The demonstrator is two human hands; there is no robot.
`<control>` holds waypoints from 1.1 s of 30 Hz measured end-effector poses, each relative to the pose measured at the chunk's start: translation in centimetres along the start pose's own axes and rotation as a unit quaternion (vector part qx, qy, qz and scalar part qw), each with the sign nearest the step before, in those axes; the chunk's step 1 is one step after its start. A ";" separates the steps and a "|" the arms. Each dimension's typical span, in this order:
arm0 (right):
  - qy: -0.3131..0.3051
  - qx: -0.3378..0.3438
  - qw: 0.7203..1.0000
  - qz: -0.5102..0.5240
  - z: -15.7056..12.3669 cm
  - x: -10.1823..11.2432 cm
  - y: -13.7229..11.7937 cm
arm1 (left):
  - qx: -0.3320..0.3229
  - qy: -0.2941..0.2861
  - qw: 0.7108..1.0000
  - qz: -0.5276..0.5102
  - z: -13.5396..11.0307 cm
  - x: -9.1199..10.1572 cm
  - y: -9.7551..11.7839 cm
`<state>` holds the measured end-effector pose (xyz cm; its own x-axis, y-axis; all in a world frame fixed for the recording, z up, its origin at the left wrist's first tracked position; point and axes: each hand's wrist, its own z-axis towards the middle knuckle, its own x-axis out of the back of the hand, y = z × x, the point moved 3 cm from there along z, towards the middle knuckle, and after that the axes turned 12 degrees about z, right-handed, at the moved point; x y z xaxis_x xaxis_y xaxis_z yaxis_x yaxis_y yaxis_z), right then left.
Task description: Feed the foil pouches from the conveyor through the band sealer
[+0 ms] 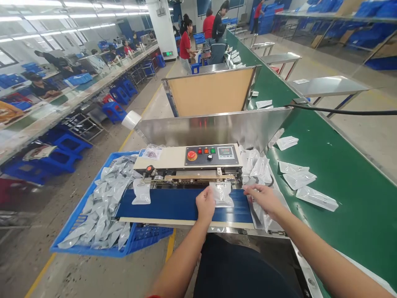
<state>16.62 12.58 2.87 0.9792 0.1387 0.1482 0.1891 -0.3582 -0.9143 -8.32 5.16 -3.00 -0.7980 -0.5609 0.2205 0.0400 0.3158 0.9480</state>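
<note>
My left hand (pixel 205 204) is closed on the left edge of a small white pouch (pixel 222 195). The pouch's top edge meets the slot of a band sealing machine (pixel 161 159), above its blue belt (pixel 176 203). Farther left on that belt, another white pouch (pixel 142 192) hangs from the sealing slot. My right hand (pixel 263 199) is at the belt's right end with thumb and fingers pinched together; what lies between the fingertips is too small to make out. Below it, partly hidden, is a white pouch (pixel 263 217), and beyond it lies a pile of pouches (pixel 256 165).
A blue crate (pixel 74 215) full of sealed-looking pouches stands at the left. On the right runs a green conveyor (pixel 313 161) carrying several loose pouches (pixel 316 198). A metal panel (pixel 214 128) rises behind the machine. Co-workers (pixel 186 41) are farther back.
</note>
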 end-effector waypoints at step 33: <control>0.066 0.027 0.980 0.185 -3.2 -1.7 6.0 | -0.054 -0.189 0.980 -0.007 -4.4 -6.9 0.5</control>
<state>16.28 7.21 -1.60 0.9815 -0.1138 -0.1538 -0.1823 -0.3119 -0.9325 -0.15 5.80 -2.98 -0.9642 -0.2340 0.1249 0.0740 0.2148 0.9738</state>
